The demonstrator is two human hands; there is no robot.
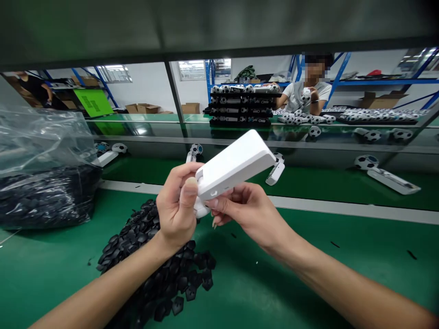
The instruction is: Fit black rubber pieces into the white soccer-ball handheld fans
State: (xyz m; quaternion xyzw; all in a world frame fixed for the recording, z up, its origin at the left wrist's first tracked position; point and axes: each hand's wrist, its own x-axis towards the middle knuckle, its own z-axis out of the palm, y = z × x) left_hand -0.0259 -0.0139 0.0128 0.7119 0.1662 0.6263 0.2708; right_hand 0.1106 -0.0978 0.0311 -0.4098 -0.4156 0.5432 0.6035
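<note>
A white plastic housing (236, 167), long and box-like with a rounded white end (201, 208), is held up at a tilt above the bench. My left hand (178, 205) is closed around its lower left end, thumb on top. My right hand (240, 205) is closed in a pinch at the housing's lower edge, beside the rounded end. Whatever lies between those right fingertips is hidden. Below my left hand spreads a pile of small black five-sided pieces (174, 278) on the green bench top.
A clear plastic bag (44, 173) of black pieces stands at left. Beyond a pale rail, a green belt (315, 187) carries white units with football-patterned balls (366, 162). Stacked black trays (240, 107) stand farther back. A co-worker (305, 93) sits opposite, holding a similar unit.
</note>
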